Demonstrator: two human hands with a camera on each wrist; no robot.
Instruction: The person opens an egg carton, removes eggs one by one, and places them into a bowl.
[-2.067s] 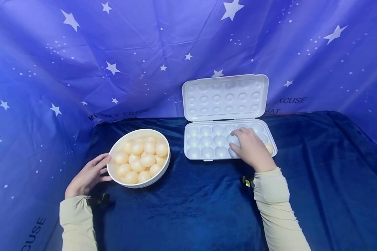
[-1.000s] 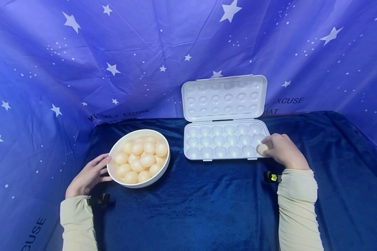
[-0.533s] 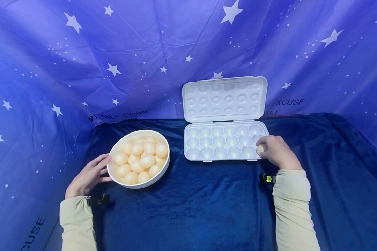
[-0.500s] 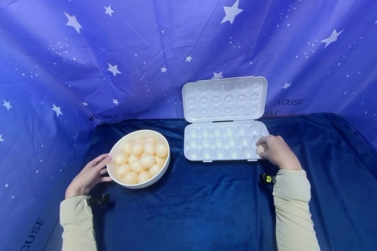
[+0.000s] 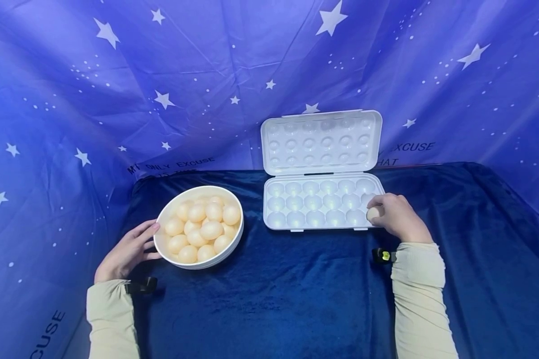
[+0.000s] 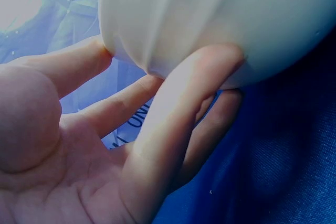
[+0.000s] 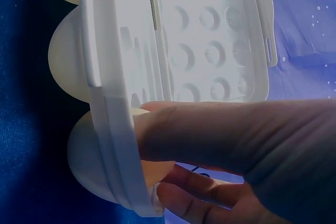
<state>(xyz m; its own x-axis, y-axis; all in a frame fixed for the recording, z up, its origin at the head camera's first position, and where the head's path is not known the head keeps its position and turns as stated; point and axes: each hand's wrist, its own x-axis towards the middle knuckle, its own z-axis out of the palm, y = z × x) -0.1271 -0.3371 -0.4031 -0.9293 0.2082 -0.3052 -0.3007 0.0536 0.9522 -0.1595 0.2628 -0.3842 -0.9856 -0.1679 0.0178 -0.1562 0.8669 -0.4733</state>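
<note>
My left hand (image 5: 128,249) holds the left side of a white bowl (image 5: 224,257) heaped with cream-coloured eggs (image 5: 197,234). In the left wrist view its bent fingers and thumb (image 6: 173,114) bear against the bowl's outer wall. To the right, a white egg box (image 5: 280,227) stands with its lid up. My right hand (image 5: 400,217) pinches one egg (image 5: 374,215) at the front right cup of the box. The right wrist view shows the egg sitting within that corner cup, partly hidden behind the box's edge, with fingers around it. All other cups that show hold no egg.
The raised lid (image 5: 322,142) leans back against a blue curtain (image 5: 233,60) printed with white stars. Dark blue cloth (image 5: 274,294) covers the table. Black wrist-camera mounts (image 5: 384,256) stick out beside both sleeves.
My right hand has drawn back from over the box's middle cups to its front right corner and taken hold of the egg there. The left hand and bowl have stayed put.
</note>
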